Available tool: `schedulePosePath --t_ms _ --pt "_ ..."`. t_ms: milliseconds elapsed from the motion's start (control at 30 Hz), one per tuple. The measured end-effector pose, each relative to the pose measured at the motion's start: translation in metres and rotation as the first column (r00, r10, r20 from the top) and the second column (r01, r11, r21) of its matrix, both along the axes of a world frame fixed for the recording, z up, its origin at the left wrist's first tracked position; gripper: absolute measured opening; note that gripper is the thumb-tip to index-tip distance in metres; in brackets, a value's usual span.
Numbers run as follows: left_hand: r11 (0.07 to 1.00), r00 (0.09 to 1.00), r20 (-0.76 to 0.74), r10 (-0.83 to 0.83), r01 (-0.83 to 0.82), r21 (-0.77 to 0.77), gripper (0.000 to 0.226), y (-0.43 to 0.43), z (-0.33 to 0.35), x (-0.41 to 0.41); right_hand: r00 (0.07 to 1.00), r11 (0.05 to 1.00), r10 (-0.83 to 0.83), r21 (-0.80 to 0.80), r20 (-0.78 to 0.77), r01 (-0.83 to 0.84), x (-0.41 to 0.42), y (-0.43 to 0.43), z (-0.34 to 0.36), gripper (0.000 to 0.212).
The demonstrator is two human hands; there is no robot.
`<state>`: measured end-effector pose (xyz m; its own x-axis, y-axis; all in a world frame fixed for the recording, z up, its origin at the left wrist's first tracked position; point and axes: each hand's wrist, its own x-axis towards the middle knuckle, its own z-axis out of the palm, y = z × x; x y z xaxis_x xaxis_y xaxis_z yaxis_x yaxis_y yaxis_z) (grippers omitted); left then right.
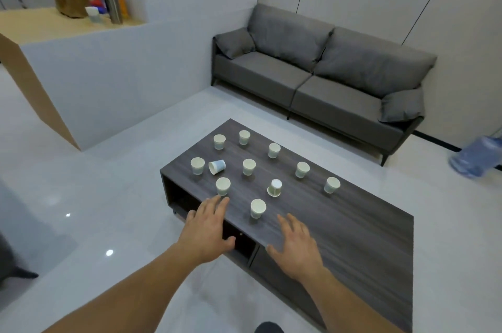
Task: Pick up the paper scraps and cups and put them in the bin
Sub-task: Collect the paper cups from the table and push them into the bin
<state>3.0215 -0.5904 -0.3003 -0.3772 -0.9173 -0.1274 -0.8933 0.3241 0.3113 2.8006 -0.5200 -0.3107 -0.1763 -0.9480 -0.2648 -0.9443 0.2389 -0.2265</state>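
Note:
Several pale paper cups stand on the dark wooden coffee table [353, 226]. Most are upright, such as the nearest cup [257, 207] and another cup [223, 186] near the left edge. One cup [217, 166] lies on its side and one cup [275, 187] stands upside down. My left hand [207, 226] hovers with fingers spread, its fingertips just short of the left-edge cup. My right hand [297, 245] is spread flat over the table's front edge, right of the nearest cup. Both hands hold nothing. No paper scraps or bin are in view.
A grey sofa [320, 72] stands behind the table against the wall. A white partition counter [122, 66] with bottles and a bag rises at the left. A blurred blue water jug [478, 156] sits on the floor at the right. Glossy floor surrounds the table.

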Motion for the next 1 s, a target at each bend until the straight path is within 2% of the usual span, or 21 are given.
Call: schedulePosePath --t_ms 100,500,700,833,933,1000 --pt "0.998 0.998 0.05 -0.025 0.021 0.061 0.097 -0.043 -0.018 -0.013 1.0 0.998 0.007 0.057 0.013 -0.008 -0.012 -0.046 -0.019 0.081" --pt "0.936 0.997 0.075 -0.019 -0.008 0.352 0.094 -0.194 -0.128 -0.073 0.986 0.935 0.138 0.317 0.089 -0.16 -0.065 -0.238 -0.153 0.081" --pt "0.871 0.998 -0.017 0.066 -0.049 0.489 0.089 -0.235 -0.217 -0.098 0.989 0.927 0.112 0.349 0.094 -0.138 -0.077 -0.29 -0.237 0.086" --pt "0.829 0.999 -0.033 0.04 -0.015 0.56 0.089 -0.24 -0.268 -0.101 0.988 0.891 0.075 0.436 0.135 -0.127 -0.075 -0.297 -0.292 0.091" --pt "0.806 0.998 -0.054 0.03 0.008 0.592 0.09 -0.245 -0.289 -0.1 0.986 0.901 0.001 0.428 0.167 -0.074 -0.072 -0.298 -0.311 0.08" --pt "0.799 0.997 -0.078 0.021 0.03 0.601 0.09 -0.252 -0.295 -0.103 0.968 0.928 -0.12 0.371 0.219 0.031 -0.07 -0.3 -0.311 0.074"
